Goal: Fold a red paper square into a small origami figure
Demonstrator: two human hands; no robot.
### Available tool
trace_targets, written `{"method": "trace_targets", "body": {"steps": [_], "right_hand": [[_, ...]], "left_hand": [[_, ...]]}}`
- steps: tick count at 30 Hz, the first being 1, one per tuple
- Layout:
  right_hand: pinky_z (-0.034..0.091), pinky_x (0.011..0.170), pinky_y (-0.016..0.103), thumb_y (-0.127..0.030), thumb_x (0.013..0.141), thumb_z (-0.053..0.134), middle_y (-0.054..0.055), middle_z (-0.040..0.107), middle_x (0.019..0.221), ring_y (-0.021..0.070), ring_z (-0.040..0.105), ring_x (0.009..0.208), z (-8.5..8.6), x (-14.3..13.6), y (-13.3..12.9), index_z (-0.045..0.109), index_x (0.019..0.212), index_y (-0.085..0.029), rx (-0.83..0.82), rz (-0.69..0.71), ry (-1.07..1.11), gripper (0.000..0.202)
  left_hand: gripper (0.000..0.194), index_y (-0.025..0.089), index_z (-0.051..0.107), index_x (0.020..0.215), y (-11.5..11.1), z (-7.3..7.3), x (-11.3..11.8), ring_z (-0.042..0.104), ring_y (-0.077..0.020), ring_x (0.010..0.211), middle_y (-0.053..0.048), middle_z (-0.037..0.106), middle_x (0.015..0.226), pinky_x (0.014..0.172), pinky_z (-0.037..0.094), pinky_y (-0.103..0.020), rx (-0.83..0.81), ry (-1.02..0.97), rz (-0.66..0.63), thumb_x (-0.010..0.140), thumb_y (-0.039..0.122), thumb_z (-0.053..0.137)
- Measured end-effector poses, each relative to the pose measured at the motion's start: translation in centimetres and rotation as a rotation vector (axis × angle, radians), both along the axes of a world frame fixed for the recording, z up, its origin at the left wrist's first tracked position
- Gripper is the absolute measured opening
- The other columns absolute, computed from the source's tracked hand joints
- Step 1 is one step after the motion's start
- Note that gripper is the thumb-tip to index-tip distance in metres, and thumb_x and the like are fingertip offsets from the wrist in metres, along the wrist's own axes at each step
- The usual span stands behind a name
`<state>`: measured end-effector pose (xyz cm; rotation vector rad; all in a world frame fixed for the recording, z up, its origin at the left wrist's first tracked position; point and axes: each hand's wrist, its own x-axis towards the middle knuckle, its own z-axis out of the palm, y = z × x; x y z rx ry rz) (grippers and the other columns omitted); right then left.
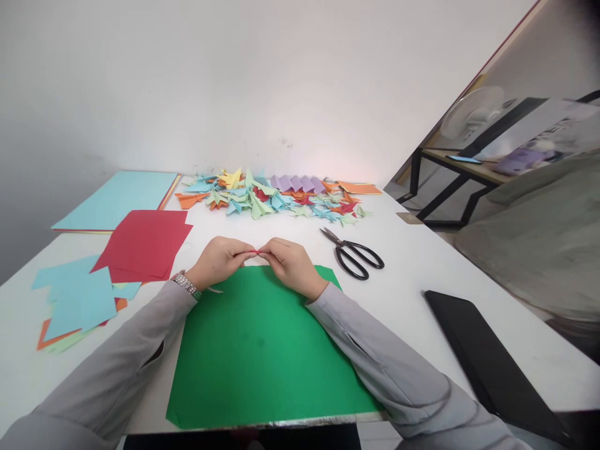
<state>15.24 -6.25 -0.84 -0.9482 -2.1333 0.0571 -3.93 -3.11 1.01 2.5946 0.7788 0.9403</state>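
Note:
Between my two hands is a small folded piece of red paper (255, 252), mostly hidden by the fingers. My left hand (221, 261) pinches one end of it, thumb and fingers pressed together. The other end is pinched by my right hand (291, 262). Both hands hover over the far edge of a green sheet (262, 350) lying flat at the front of the table. Black-handled scissors (352, 251) lie to the right of my right hand, blades pointing away. Left of my left hand sits a stack of red paper sheets (145, 244).
Light-blue and other coloured paper pieces (79, 300) overlap at left, below large blue sheets (117, 194). Many folded paper shapes (255, 197) pile along the wall. A black flat object (487, 356) lies at right. Beyond the table are a shelf (469, 165) and a fan (473, 112).

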Motion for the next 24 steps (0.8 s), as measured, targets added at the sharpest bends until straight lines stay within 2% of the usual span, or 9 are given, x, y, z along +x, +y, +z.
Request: {"method": "trace_targets", "body": {"steps": [5, 8, 13, 18, 24], "right_hand": [[0.041, 0.059, 0.026, -0.020, 0.091, 0.049, 0.004, 0.062, 0.068, 0.0146, 0.056, 0.063, 0.2, 0.0, 0.0, 0.063, 0.078, -0.017, 0.001, 0.013, 0.045, 0.020], [0.043, 0.061, 0.026, -0.022, 0.090, 0.052, 0.005, 0.066, 0.072, 0.0148, 0.058, 0.066, 0.1, -0.1, 0.0, 0.066, 0.081, -0.017, -0.055, 0.018, 0.119, 0.018], [0.048, 0.065, 0.029, -0.029, 0.081, 0.065, 0.004, 0.070, 0.075, 0.0155, 0.062, 0.067, -0.1, -0.4, 0.4, 0.069, 0.080, -0.019, -0.315, -0.007, 0.429, 0.011], [0.050, 0.065, 0.031, -0.035, 0.066, 0.076, 0.002, 0.071, 0.072, 0.0169, 0.066, 0.069, 0.5, -0.8, 0.1, 0.068, 0.075, -0.019, -0.644, 0.057, 0.821, 0.020], [0.048, 0.061, 0.029, -0.035, 0.062, 0.079, 0.002, 0.071, 0.066, 0.0154, 0.065, 0.064, 1.0, -1.2, -0.2, 0.069, 0.072, -0.018, -0.745, 0.088, 0.956, 0.022]], "left_hand": [[0.027, 0.019, 0.074, 0.083, 0.0, 0.1, -0.1, 0.062, -0.0120, 0.054, 0.000, 0.068, 0.057, 0.057, 0.044, -0.020, -0.024, -0.025, 0.009, 0.089, 0.031, 0.051], [0.024, 0.019, 0.075, 0.085, 0.0, 0.2, -0.1, 0.063, -0.0122, 0.053, 0.000, 0.068, 0.056, 0.057, 0.045, -0.021, -0.061, -0.043, 0.018, 0.087, 0.030, 0.053], [0.021, 0.016, 0.075, 0.081, -0.2, 0.5, 0.1, 0.062, -0.0121, 0.051, -0.002, 0.070, 0.059, 0.054, 0.047, -0.021, -0.276, -0.167, 0.054, 0.081, 0.030, 0.060], [0.021, 0.014, 0.074, 0.077, -0.7, 0.9, 0.6, 0.061, -0.0114, 0.050, -0.005, 0.072, 0.065, 0.047, 0.047, -0.020, -0.563, -0.296, 0.078, 0.078, 0.031, 0.062], [0.027, 0.013, 0.073, 0.076, -1.2, 1.2, 1.1, 0.063, -0.0122, 0.052, -0.007, 0.072, 0.069, 0.047, 0.047, -0.021, -0.714, -0.370, 0.089, 0.075, 0.038, 0.064]]}}
